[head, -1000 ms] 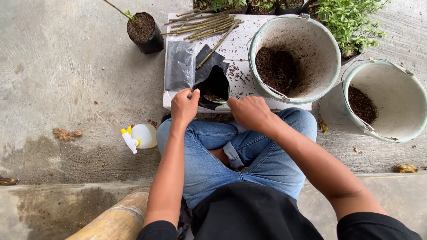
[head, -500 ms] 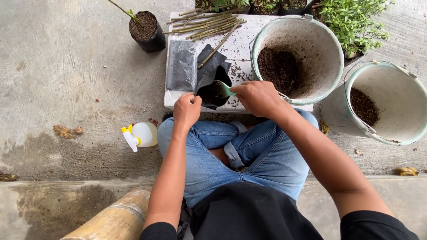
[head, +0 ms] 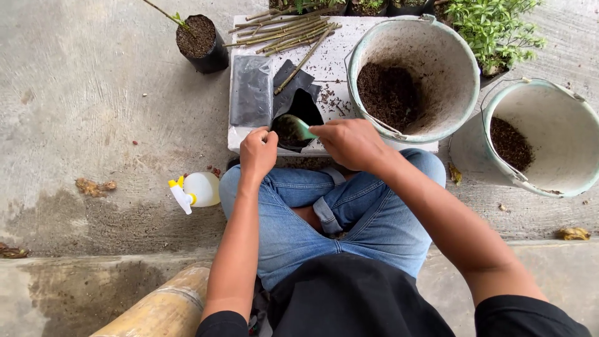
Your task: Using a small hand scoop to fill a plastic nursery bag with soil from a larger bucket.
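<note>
Concrete floor (head: 93,93), grey and stained, spreads under everything, with a darker damp patch at the near left. On it, far from the seated person in blue jeans, lies a flat white speckled board (head: 331,68). Two large round pale buckets follow in size: one (head: 458,68) rests on the board's right end with dark soil inside, the other (head: 564,125) stands on the floor further right, also holding soil. A green leafy potted shrub (head: 493,28) sits at the far right, between and beyond the buckets. A bundle of thin green-brown cut stems (head: 287,31) lies across the far edge of the board, and a filled black grow bag with a small cutting (head: 201,42) stands just left of it. Flat black plastic bags (head: 251,90) lie on the board's left part. At the near edge of the board stands an open black plastic grow bag (head: 298,118), partly filled. The left hand (head: 258,153) pinches its near rim with curled fingers. The right hand (head: 352,142) is closed around a small green scoop (head: 299,126) loaded with soil, held over the bag's mouth. A white spray bottle with yellow nozzle (head: 194,190) lies on the floor at the near left.
</note>
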